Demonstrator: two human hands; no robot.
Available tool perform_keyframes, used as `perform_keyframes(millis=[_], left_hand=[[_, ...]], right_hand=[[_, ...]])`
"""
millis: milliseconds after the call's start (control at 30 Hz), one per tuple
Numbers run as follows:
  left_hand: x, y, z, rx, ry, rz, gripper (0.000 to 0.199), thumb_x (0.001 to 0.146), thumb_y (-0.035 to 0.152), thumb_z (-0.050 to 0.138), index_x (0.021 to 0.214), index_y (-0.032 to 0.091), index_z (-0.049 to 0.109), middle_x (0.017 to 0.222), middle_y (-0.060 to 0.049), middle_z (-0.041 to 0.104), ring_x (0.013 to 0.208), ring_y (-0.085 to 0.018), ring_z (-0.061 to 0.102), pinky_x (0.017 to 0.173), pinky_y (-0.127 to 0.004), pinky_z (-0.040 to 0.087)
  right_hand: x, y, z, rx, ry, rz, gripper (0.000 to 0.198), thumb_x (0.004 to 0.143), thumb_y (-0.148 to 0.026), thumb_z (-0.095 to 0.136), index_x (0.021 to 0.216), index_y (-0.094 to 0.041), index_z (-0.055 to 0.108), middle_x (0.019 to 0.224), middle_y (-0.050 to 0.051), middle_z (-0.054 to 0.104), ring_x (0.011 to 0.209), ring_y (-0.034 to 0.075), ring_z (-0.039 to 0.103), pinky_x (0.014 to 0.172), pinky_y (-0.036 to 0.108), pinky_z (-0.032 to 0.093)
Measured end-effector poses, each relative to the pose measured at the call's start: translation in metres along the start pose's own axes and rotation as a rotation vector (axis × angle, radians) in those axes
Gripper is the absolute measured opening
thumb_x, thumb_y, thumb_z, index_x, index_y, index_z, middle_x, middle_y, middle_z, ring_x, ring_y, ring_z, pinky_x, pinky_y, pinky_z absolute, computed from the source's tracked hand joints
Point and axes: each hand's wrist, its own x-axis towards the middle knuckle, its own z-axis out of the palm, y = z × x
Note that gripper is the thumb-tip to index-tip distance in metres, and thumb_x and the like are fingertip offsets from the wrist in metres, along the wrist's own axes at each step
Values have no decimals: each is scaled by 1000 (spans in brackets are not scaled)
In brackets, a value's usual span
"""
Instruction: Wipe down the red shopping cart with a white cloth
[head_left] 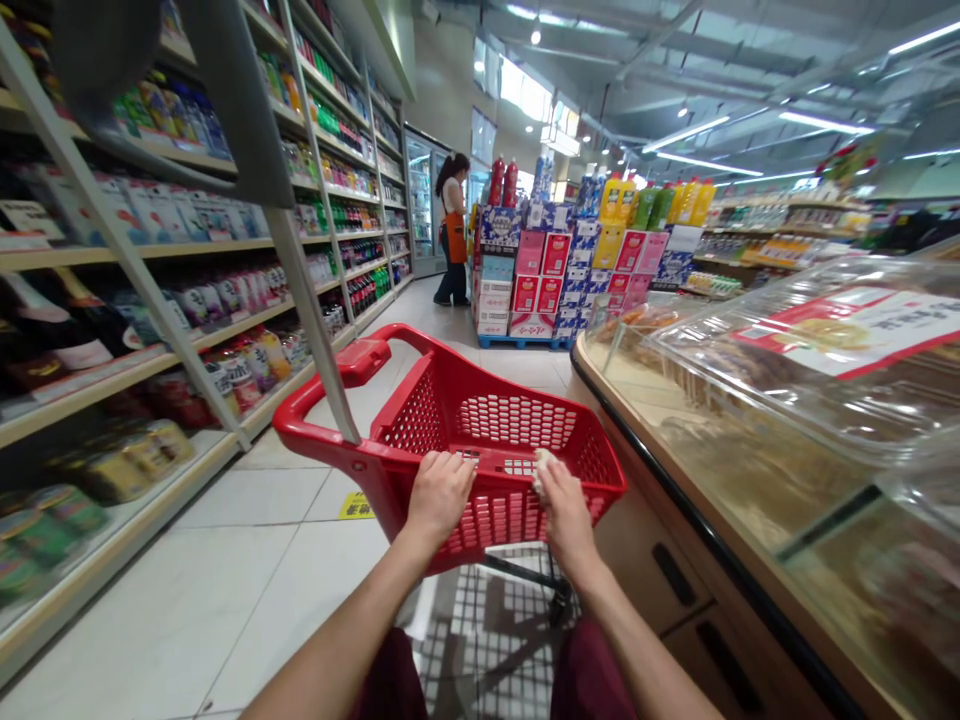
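Observation:
A red plastic shopping cart (pixel 517 400) stands side-on in front of me, its perforated basket open at the top. My left hand (pixel 442 490) is closed over the near rim of the basket, fingers curled inward. Farther right along the same rim, my right hand (pixel 564 505) holds a crumpled white cloth or tissue (pixel 541 470), pressed against the rim; most of it is hidden under the fingers. A grey metal pole (pixel 307 320) rises from the cart's handle (pixel 300 410) end toward the upper left.
Drink shelves (pixel 210 240) line the left side. At right is a display counter (pixel 675 480) with clear plastic food boxes (pixel 795 350). Stacked drink cartons (pixel 540 280) stand ahead on a blue pallet (pixel 517 341). A person in an orange apron (pixel 454 235) stands beyond.

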Motion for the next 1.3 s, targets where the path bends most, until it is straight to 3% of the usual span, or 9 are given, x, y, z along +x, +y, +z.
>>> perform_keyframes(millis=[100,267,433,500,667,833,900,1100,1300], left_hand=[[-1,-1,-1,6,-6,12,24,86,25,35,81,20,58,72,-2,59,71,-16,47,74,-32,31],[-2,-1,0,4,-13,7,24,86,25,35,80,20,58,72,-1,59,72,-16,47,75,-32,32],[3,0,3,-3,0,5,24,85,24,35,80,20,58,72,-2,59,71,-16,48,74,-32,32],[3,0,3,-10,-4,9,23,85,24,36,83,20,59,73,-2,60,72,-16,48,74,-32,32],[2,1,2,-14,-6,5,24,85,25,36,84,20,59,74,-2,60,73,-16,48,76,-32,32],[4,1,2,-9,-5,-5,23,85,25,36,83,20,59,73,-2,60,71,-16,48,77,-32,33],[4,1,2,-1,-10,-1,23,85,25,36,84,20,58,73,-2,60,72,-16,49,79,-33,33],[0,4,7,0,18,-24,22,84,21,36,88,21,58,79,-1,62,80,-15,52,89,-34,30],[2,4,4,-20,-4,-23,22,83,19,37,90,21,59,83,-2,64,82,-16,53,90,-35,31]], right_hand=[[-3,8,1,25,9,-81,59,71,-1,31,124,-24,43,132,4,40,125,18,30,99,42,29],[-16,47,-14,-47,206,173,54,71,-5,35,120,-22,48,127,5,47,121,18,37,98,42,32],[-12,9,4,74,101,-50,53,75,-5,34,124,-23,44,133,4,40,123,16,33,101,39,30],[-9,15,2,75,80,-65,53,75,-4,34,123,-24,45,131,3,42,123,17,34,100,40,31],[-7,44,-12,-17,197,183,53,71,-4,36,119,-21,50,126,7,48,119,21,39,98,43,33],[1,-6,9,118,76,-78,59,73,0,31,126,-24,42,132,3,40,124,16,32,101,41,31],[3,-5,10,120,36,-118,59,72,0,32,125,-24,42,131,3,42,124,16,32,100,41,31],[0,36,-8,-16,172,193,52,70,-4,36,116,-19,52,123,8,50,118,20,41,98,42,33],[3,-4,8,145,19,-124,58,72,1,32,124,-23,44,132,4,40,124,15,31,101,41,30]])
